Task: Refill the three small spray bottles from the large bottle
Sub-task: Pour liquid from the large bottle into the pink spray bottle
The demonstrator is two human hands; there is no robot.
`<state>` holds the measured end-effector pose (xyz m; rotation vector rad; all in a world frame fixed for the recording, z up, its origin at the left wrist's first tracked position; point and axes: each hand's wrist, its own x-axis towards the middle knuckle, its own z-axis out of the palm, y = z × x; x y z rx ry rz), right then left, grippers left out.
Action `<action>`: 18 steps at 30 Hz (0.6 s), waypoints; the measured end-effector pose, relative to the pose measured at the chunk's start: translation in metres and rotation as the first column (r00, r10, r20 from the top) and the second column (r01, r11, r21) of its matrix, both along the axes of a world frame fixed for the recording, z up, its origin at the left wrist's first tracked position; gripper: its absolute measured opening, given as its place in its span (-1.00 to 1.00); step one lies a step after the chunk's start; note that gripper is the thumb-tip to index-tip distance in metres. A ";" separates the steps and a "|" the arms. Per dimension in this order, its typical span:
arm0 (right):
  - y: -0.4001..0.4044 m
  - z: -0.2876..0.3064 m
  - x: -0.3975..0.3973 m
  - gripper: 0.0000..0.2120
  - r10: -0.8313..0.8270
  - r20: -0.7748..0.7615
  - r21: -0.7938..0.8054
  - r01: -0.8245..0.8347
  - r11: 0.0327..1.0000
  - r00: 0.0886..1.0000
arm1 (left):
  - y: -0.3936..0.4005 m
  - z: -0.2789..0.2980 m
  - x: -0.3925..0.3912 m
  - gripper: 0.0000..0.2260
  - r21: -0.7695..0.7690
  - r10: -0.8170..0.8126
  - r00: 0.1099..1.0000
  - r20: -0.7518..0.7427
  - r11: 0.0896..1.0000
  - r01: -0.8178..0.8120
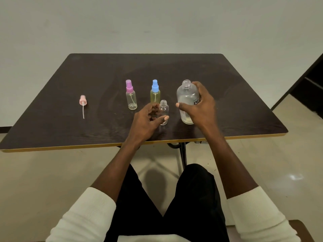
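On the dark table stands a large clear bottle with no cap and a little liquid at its bottom; my right hand grips its side. Just left of it an uncapped small clear bottle stands upright, and my left hand curls round it with thumb and fingers. Behind are a small bottle with a blue sprayer, holding yellowish liquid, and a small clear bottle with a purple sprayer. A loose pink sprayer head with its tube lies far left.
The table's near edge has a yellow trim and runs just in front of my knees. A dark doorway or cabinet stands at the right. Pale floor lies all round.
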<state>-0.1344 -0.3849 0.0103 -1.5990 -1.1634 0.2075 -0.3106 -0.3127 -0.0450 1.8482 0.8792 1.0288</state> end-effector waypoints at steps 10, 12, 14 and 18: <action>-0.006 0.018 0.003 -0.46 0.181 0.304 -0.275 -0.096 0.957 0.935 | 0.002 -0.003 0.002 -0.65 -0.035 -0.001 1.000 0.027 0.999 0.002; -0.005 0.018 0.005 -0.38 0.215 0.326 -0.318 -0.107 0.942 0.921 | 0.004 -0.005 0.002 -0.63 -0.040 0.005 0.999 0.034 0.999 -0.004; -0.004 0.018 0.006 -0.32 0.241 0.352 -0.342 -0.115 0.933 0.904 | 0.006 -0.006 0.003 -0.62 -0.047 0.003 0.999 0.034 0.999 -0.002; -0.002 0.019 0.007 -0.27 0.275 0.408 -0.387 -0.108 0.916 0.871 | 0.007 -0.007 0.002 -0.63 -0.067 -0.007 0.999 0.038 0.998 0.009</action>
